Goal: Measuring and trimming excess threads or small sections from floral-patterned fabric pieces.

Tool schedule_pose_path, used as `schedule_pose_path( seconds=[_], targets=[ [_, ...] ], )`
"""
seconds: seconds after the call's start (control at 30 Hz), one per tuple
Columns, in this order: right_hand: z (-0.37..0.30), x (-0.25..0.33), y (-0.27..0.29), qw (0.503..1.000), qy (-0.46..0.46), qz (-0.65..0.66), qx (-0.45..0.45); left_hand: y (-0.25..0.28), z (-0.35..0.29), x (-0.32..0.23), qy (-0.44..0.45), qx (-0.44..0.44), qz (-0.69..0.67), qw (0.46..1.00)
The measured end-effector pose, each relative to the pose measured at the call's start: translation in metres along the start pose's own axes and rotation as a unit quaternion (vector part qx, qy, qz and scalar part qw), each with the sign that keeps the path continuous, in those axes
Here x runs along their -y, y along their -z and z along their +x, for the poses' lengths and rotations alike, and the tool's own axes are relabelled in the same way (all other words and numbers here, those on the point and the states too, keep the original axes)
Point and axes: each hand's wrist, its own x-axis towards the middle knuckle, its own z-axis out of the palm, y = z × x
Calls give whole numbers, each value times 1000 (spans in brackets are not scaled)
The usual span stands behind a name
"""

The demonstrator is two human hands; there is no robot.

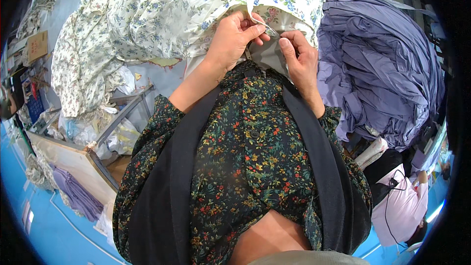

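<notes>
At the near edge of the floral fabric, there's the white strip, pinched in the grip of the left hand! Just beside it, the right hand, fingers curled; whether that grip is clamped, I can't tell. Purple cloth heaps up rightward, grey worktop showing left.

Between two and three o'clock, a big purple cloth heap is bulging; at four, a person in pink is showing. Around eight, the blue floor is gleaming, plastic bags are crowding a bin; toward ten, a carton is sitting.
</notes>
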Motion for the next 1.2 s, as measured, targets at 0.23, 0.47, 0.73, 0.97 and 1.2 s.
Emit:
schedule_pose_path(
  seconds=[0.23, 0.47, 0.73, 0.97, 1.2],
  targets=[
    [1, 3, -1, 1000, -2, -7, -8, -1, -2, 0, 12, 1, 4, 1000],
    [1, 0, -1, 1000, 15, -12, -16, -3, -3, 0, 21, 6, -4, 1000],
    [5, 4, -6, 997, 52, -20, -56, -13, -9, -6, 19, -20, 74, 997],
    [19, 7, -7, 934, 257, -230, -94, -20, -13, -13, 5, -39, 192, 981],
    [21, 20, -10, 986, 148, -48, -53, -23, -14, -13, -9, -49, 236, 970]
  ],
)
